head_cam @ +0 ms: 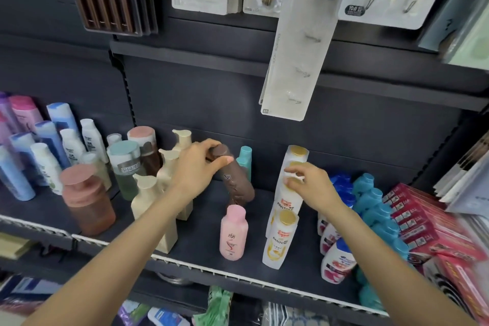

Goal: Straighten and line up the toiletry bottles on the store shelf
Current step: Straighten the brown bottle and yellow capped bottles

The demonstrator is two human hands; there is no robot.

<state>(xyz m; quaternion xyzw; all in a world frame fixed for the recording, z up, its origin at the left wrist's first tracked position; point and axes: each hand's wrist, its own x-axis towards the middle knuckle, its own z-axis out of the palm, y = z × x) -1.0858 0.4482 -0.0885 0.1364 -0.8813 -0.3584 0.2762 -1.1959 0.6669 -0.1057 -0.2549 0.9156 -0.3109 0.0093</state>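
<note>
The brown bottle (234, 177) stands near the middle of the dark shelf (201, 243), tilted; its long axis leans with the brown cap up and to the left, the base down and to the right, resting on the shelf floor just behind the pink bottle (233, 233); its body is a matte chocolate brown, cylindrical, with small pale print on its side too blurred to read; the left hand (197, 167) grips its cap end, fingers (209, 144) curled over the top and the thumb pressed across the neck; a teal bottle (244, 160) stands upright just behind it, near the back panel.

To the right a row of white bottles with gold caps runs front to back; the tall white bottle (289, 185) in the middle of that row stands upright, its long axis vertical, cap pointing up; the right hand (311, 185) holds it near the top, fingers bent round the cap and shoulder; the front white bottle (280, 241) also stands upright, its yellow-and-white label facing forward.

The pink bottle stands upright near the shelf's front edge, cap up; left of the brown bottle, cream pump bottles (158, 204) stand in a line running front to back; right of the white row, blue-capped white bottles (336, 259) lean forward in a row.
</note>
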